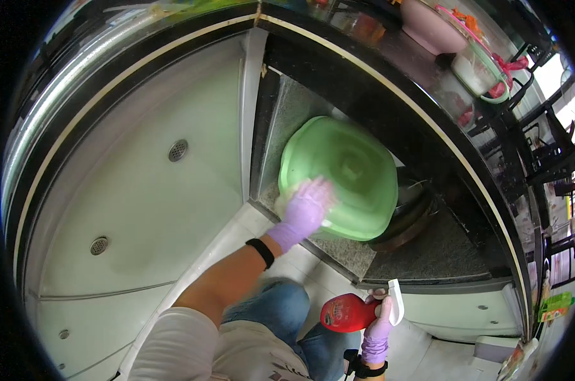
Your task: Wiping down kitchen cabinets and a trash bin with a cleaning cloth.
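Note:
A green plastic basin [363, 200], square with rounded corners, sits in an open corner cabinet on a grey speckled shelf [347, 252]. My left hand [311, 202], in a purple glove, is over the basin's near left edge. It is blurred, so I cannot make out its fingers clearly. A pale yellowish patch shows beside it, too smeared to name. In my gloved right hand [380, 312] is a red spray bottle [347, 313] with a white trigger head [396, 302], tilted on its side before my knees.
Dark pans [409, 205] lie right of the basin. A black countertop edge [363, 71] overhangs the cabinet. On the counter stand a pink bowl [432, 28] and a clear container [478, 71]. Pale green cabinet doors [149, 200] are at left, above white floor tiles [254, 226].

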Motion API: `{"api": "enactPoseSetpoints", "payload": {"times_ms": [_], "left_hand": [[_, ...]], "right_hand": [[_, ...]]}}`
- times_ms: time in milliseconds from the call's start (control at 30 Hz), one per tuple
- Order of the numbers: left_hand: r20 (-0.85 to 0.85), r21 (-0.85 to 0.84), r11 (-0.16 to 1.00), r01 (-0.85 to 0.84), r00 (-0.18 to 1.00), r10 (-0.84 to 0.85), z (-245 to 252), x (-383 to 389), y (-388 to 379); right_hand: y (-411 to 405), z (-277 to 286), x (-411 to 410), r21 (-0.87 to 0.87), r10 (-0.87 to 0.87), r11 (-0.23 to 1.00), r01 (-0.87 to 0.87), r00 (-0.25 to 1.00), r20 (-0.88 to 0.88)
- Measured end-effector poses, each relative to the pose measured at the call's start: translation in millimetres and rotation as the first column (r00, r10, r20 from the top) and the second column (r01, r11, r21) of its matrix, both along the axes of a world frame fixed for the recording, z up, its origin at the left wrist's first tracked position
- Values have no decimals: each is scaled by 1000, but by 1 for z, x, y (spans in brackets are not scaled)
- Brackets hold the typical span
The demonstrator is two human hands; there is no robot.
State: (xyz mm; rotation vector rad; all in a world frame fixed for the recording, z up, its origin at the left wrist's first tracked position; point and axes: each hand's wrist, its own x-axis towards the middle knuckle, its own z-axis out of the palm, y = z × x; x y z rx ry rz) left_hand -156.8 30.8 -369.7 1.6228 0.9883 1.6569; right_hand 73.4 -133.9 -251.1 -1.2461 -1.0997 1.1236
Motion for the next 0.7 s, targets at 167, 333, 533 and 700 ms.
{"api": "enactPoseSetpoints", "payload": {"times_ms": [167,333,533,700], "left_hand": [[-687,101,831,-548,566,456,41,-20,-9],[-705,112,688,-717,430,564,46,40,-27],[-554,-116,601,-791,553,622,20,103,-42],[67,-255,704,-662,715,696,11,96,-34]], "right_hand": [[-1,0,11,36,-64,997,67,995,-82],[-9,-9,24,68,0,998,-3,999,51],[-22,2,18,72,-27,997,28,1000,-13],[-31,-6,40,156,-58,986,50,997,49]]}}
